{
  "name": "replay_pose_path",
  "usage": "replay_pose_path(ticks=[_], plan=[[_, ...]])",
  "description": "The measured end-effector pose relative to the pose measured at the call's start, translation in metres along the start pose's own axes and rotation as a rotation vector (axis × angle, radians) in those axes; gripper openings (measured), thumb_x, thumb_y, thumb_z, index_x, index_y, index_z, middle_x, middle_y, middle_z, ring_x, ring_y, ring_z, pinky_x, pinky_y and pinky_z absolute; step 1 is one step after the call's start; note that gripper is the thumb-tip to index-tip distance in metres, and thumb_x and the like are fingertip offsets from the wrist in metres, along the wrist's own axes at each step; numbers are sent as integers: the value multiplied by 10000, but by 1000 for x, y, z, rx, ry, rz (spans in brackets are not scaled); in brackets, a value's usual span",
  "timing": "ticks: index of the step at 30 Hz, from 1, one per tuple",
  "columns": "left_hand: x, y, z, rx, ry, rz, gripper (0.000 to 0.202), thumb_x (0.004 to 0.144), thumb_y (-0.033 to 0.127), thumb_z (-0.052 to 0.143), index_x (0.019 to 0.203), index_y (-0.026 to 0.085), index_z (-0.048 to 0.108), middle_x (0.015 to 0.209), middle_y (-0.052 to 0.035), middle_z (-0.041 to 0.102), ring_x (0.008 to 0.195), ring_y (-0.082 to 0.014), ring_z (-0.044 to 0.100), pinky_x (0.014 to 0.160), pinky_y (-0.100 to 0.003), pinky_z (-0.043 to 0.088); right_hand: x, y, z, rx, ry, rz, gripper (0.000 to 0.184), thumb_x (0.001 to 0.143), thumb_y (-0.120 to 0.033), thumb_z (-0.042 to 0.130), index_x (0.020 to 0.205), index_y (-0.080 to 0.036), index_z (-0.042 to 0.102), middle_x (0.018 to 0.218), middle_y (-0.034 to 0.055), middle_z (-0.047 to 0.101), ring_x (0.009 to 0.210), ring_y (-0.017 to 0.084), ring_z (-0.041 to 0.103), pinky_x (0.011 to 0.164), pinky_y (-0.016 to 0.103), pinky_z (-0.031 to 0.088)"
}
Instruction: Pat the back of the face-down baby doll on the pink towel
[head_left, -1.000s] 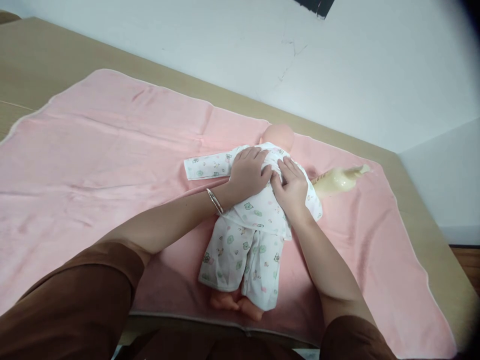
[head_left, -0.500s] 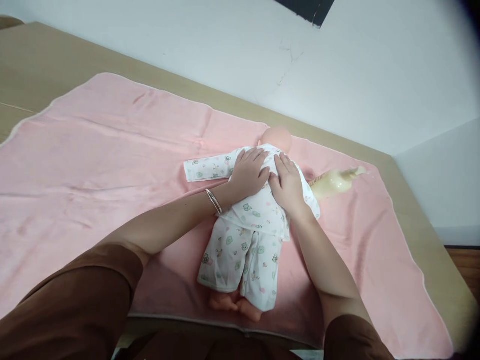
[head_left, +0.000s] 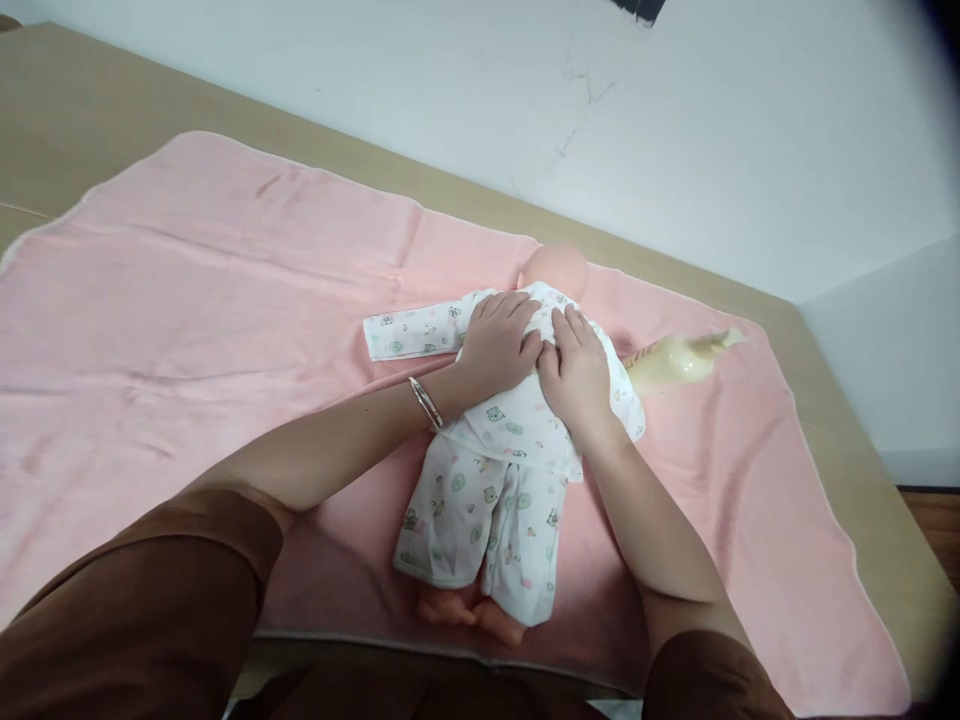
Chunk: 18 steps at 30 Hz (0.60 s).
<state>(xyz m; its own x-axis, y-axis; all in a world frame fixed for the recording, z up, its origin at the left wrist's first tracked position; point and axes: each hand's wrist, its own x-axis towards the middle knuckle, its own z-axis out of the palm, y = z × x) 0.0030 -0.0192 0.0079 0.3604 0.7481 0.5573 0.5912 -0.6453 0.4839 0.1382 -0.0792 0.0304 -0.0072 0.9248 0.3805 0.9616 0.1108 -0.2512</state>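
Observation:
A baby doll (head_left: 517,425) in white pyjamas printed with small figures lies on a pink blanket (head_left: 247,270), its head at the far side and its feet toward me. No face shows, only the smooth round head. Across the left of its upper back rests my left hand (head_left: 499,342), fingers stretched out; a metal bangle (head_left: 426,403) circles that wrist. My right hand (head_left: 576,372) lies flat on the right of the upper back, fingers extended, its thumb close to my left thumb. One pyjama sleeve (head_left: 414,330) points out to the left.
A shiny pale-yellow bottle (head_left: 679,360) lies on its side to the right of the doll. The wooden table (head_left: 97,90) shows around the blanket. Behind it stands a white wall (head_left: 420,70) with fine cracks and a dark object at the top.
The view has shifted slightly. Both hands stay on the doll's upper back in nearly the same place, and the doll has not visibly moved.

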Motion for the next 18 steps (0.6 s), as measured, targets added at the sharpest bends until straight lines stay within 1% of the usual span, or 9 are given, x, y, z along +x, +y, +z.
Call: replay_pose_path(ticks=[3,5,13,18], plan=[[1,-2,3,-32,-13,-20,414,896,226,454,1274,137,598,1390,-128,605,1326,-273,514,1187,-471,333,2,6,4,63,-6,-1,538,950,-281,397,1457,-130,491,1557,147,465,1494,304,361,1217,577,304],[1,-3,4,-47,-17,-21,415,894,222,454,1274,134,594,1394,-131,602,1334,-272,508,1196,-474,321,2,9,6,93,-6,1,536,945,-289,401,1457,-159,489,1568,133,453,1500,303,349,1214,599,295],[2,-4,3,-64,-21,-15,408,893,227,453,1270,152,588,1381,-126,606,1328,-271,510,1183,-474,338,1,10,8,124,9,14,531,943,-287,407,1444,-138,503,1558,145,465,1503,291,341,1233,565,276],[2,-4,4,-71,-19,-15,419,890,231,462,1278,136,588,1380,-137,606,1330,-274,507,1183,-473,336,1,11,9,132,21,0,520,944,-287,407,1445,-179,498,1551,124,478,1495,294,356,1216,592,293]])
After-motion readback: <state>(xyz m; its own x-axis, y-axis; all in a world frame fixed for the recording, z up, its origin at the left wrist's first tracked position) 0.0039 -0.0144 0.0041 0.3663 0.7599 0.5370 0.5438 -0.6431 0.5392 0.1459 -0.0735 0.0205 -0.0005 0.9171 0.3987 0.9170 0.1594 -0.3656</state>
